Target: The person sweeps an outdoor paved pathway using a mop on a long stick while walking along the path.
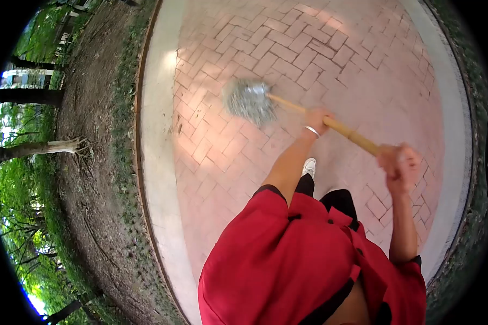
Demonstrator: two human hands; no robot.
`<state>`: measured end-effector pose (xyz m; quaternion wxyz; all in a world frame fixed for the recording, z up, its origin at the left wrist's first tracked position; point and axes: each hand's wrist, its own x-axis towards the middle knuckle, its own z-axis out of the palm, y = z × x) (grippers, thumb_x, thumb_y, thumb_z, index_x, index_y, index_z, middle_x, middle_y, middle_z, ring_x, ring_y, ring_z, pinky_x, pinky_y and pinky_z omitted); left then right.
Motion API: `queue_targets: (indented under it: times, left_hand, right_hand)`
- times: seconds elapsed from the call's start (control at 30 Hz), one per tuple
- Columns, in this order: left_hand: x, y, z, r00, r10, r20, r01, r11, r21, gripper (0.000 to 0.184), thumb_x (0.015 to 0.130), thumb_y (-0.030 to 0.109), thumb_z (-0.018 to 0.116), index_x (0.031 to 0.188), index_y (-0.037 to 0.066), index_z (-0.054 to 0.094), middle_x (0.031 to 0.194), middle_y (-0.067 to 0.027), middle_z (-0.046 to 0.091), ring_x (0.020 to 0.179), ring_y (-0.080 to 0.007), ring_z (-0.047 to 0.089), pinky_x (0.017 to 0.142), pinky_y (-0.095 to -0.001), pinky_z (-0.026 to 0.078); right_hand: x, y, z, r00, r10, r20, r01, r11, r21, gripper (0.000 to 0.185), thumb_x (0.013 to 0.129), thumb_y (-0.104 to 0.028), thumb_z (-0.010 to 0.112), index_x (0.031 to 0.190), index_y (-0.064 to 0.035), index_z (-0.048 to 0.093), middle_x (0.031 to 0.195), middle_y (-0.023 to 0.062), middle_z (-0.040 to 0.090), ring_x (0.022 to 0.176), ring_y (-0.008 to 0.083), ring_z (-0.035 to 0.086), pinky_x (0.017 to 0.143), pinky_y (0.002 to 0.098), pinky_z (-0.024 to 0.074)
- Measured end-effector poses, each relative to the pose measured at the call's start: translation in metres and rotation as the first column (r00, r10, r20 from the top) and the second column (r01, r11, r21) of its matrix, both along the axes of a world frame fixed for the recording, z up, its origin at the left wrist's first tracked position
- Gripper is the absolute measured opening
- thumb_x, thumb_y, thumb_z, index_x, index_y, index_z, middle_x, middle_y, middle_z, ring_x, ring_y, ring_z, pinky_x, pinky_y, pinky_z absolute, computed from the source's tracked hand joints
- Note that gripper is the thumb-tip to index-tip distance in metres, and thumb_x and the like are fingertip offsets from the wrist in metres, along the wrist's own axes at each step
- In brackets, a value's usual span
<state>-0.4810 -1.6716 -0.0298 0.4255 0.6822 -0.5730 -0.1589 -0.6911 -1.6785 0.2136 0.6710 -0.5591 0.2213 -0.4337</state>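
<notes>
A long wooden pole (352, 135) slants across the brick path, with a blurred grey-green bundle (250, 101) at its far end, low over or on the bricks. My left hand (318, 121), with a light band at the wrist, is wrapped round the middle of the pole. Closed at the pole's near end is my right hand (399, 162), somewhat blurred. The bundle's exact make-up is too smeared to tell.
Reddish bricks (211, 146) pave the path, with a pale concrete edge (162, 162) on the left and another (455, 162) on the right. Bare soil and tree trunks (38, 147) lie beyond the left edge. A white shoe (309, 167) shows below me.
</notes>
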Motion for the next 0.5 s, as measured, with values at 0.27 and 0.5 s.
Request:
queue_targets:
  times: [0.27, 0.5]
  left_hand:
    - [-0.011, 0.014, 0.038, 0.919, 0.348, 0.188, -0.38, 0.907, 0.18, 0.02, 0.075, 0.024, 0.06, 0.061, 0.01, 0.061, 0.06, -0.0134, 0.057, 0.057, -0.0336, 0.055, 0.053, -0.042, 0.043]
    - [-0.103, 0.054, 0.006, 0.846, 0.53, 0.062, -0.432, 0.612, 0.662, 0.011, 0.075, 0.024, 0.057, 0.075, 0.018, 0.067, 0.074, -0.014, 0.062, 0.069, -0.0344, 0.059, 0.065, -0.0448, 0.047]
  right_hand:
    - [0.001, -0.114, 0.007, 0.919, 0.305, 0.251, -0.356, 0.914, 0.194, 0.035, 0.086, -0.016, 0.046, 0.057, -0.0096, 0.029, 0.038, -0.0015, 0.03, 0.035, 0.0086, 0.026, 0.04, 0.0272, 0.031]
    - [0.026, -0.17, -0.049, 0.898, 0.436, 0.059, -0.392, 0.733, 0.555, 0.028, 0.085, -0.011, 0.046, 0.058, -0.01, 0.036, 0.041, -0.0019, 0.033, 0.035, 0.0088, 0.029, 0.043, 0.0269, 0.0344]
